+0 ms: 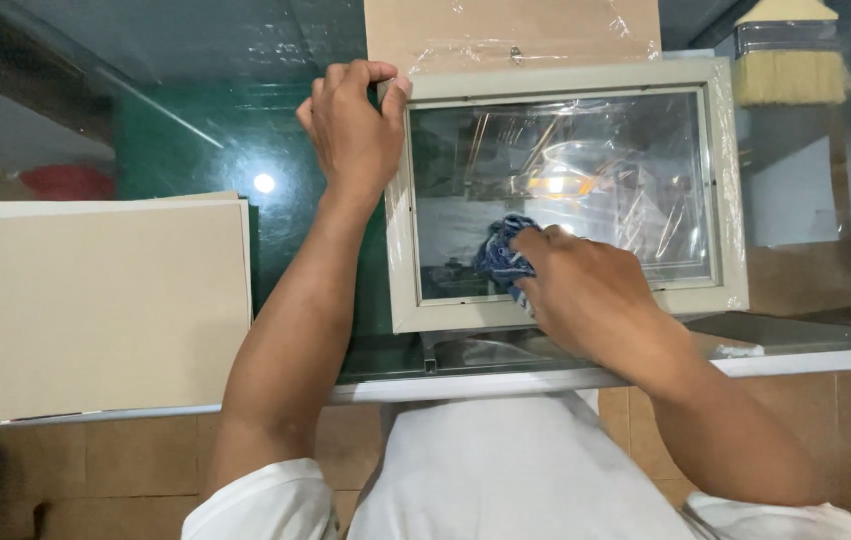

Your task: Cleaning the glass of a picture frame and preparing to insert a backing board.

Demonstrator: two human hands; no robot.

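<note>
A cream picture frame [730, 180] with a glass pane lies flat on a glass table, clear plastic wrap clinging around its edges. My left hand [353, 128] grips the frame's top left corner, fingers curled over the edge. My right hand [585, 290] presses a crumpled blue cloth [498, 255] against the lower middle of the glass pane. The cloth shows only at my fingertips; the rest is hidden under the hand.
A stack of beige boards [95, 300] lies at the left on the glass table [805, 350]. A brown backing board [505, 30] sits behind the frame. A wide pale-bristled brush [790, 60] rests at the far right. Tiled floor shows below the table's near edge.
</note>
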